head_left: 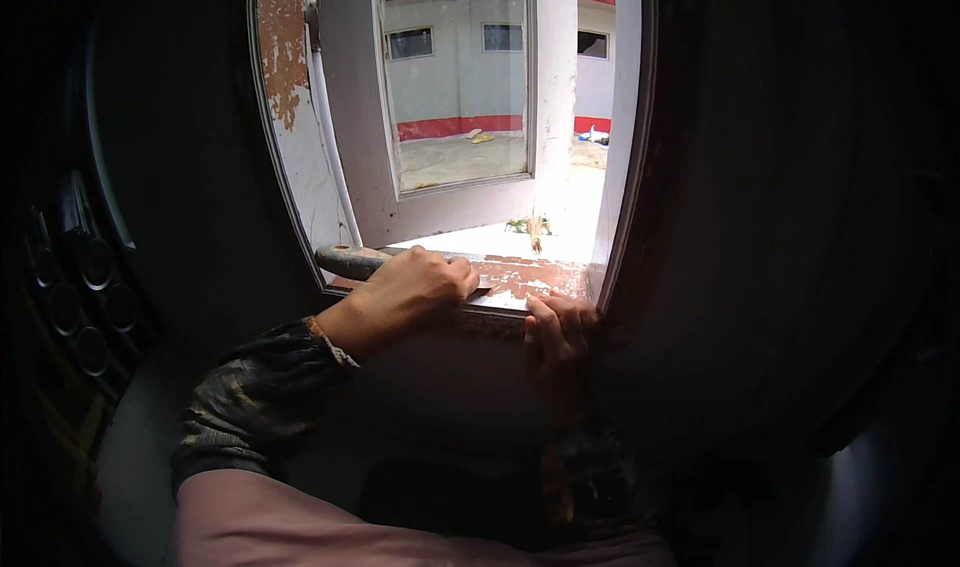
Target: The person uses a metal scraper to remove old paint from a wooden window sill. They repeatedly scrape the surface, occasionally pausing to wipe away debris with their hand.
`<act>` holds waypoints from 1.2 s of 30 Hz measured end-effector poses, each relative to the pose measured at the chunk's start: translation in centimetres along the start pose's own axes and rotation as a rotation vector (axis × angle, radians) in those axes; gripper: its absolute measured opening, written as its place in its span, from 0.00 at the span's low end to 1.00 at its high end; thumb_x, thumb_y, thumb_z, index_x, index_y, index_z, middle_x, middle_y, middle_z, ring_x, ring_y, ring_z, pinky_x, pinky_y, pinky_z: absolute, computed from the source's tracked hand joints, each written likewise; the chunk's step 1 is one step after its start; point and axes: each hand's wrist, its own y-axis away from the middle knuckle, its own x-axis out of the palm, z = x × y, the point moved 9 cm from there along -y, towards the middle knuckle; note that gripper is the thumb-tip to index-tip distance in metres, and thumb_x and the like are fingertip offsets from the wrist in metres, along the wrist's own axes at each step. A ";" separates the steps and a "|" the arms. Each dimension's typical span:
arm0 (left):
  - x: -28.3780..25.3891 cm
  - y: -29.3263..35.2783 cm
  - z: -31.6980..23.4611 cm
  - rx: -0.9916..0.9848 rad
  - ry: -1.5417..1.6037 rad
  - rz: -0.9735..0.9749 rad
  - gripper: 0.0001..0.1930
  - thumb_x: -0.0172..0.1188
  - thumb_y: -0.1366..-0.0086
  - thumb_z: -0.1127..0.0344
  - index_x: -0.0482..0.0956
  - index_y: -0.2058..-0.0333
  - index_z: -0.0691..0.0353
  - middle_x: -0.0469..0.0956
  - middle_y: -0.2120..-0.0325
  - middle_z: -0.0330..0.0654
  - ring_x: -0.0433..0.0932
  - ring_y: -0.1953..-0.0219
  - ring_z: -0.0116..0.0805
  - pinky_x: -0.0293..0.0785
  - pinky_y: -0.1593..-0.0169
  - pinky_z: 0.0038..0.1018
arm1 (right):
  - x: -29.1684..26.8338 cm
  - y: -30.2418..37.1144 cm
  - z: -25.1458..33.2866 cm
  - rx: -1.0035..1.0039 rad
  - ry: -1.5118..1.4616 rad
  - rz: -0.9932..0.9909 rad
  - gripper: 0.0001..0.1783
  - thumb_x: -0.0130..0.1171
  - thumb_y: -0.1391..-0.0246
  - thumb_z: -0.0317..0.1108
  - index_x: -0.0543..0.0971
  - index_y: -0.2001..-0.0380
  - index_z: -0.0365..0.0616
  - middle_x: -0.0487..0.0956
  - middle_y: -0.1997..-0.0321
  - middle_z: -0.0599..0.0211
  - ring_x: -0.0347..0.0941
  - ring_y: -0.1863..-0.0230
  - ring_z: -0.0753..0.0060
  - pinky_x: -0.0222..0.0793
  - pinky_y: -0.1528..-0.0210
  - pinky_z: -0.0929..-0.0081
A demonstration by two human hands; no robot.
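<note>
In the middle of the frame, the left hand (425,279) grips a small dark blade (484,291) on the peeling windowsill (550,279). Just right, the right hand (562,325) touches the sill's edge; I can't tell if it grips. Above stands a white window (460,205).

Sill (553,279): spanning mid-frame, showing worn brown-and-white paint.
Left end: a grey, round-ended bar (347,262) is showing.
Centre: my left hand (415,282) is holding a dark blade (484,292) there.
Near edge, right of centre: my right hand (563,323) is resting.
</note>
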 end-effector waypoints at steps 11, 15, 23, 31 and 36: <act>-0.4 0.7 -0.3 0.060 -0.047 -0.021 0.05 0.59 0.37 0.70 0.74 0.66 0.64 0.77 0.72 0.44 0.84 0.70 0.40 0.83 0.64 0.34 | -0.1 -0.2 0.0 0.016 -0.006 -0.004 0.11 0.57 0.37 0.35 0.80 0.57 0.41 0.77 0.56 0.61 0.75 0.48 0.57 0.66 0.41 0.56; 0.4 -0.4 -0.4 0.030 -0.017 0.015 0.04 0.58 0.36 0.70 0.74 0.67 0.64 0.77 0.72 0.44 0.84 0.69 0.40 0.82 0.65 0.34 | -0.1 -0.2 0.1 0.032 -0.006 -0.012 0.10 0.57 0.37 0.34 0.81 0.57 0.41 0.78 0.57 0.60 0.75 0.49 0.56 0.66 0.42 0.56; 0.4 -2.3 -0.9 0.027 -0.014 0.009 0.05 0.56 0.35 0.70 0.73 0.67 0.65 0.77 0.72 0.45 0.84 0.69 0.40 0.82 0.65 0.34 | -0.5 -0.4 0.2 0.006 -0.016 0.011 0.12 0.58 0.38 0.35 0.80 0.57 0.40 0.78 0.56 0.60 0.75 0.47 0.56 0.66 0.41 0.56; -0.4 -0.3 -0.7 0.043 -0.040 0.057 0.04 0.57 0.36 0.70 0.74 0.67 0.65 0.77 0.72 0.44 0.84 0.70 0.39 0.82 0.64 0.34 | -0.2 -0.2 0.1 0.035 -0.029 -0.009 0.11 0.58 0.38 0.35 0.80 0.56 0.40 0.77 0.56 0.60 0.75 0.49 0.55 0.65 0.42 0.55; 0.4 -3.0 -0.8 0.041 0.005 0.017 0.04 0.57 0.36 0.70 0.74 0.66 0.65 0.77 0.72 0.44 0.84 0.70 0.41 0.82 0.64 0.35 | -0.3 -0.3 0.1 0.030 -0.022 0.010 0.11 0.57 0.37 0.35 0.80 0.56 0.40 0.77 0.56 0.60 0.75 0.49 0.55 0.65 0.42 0.55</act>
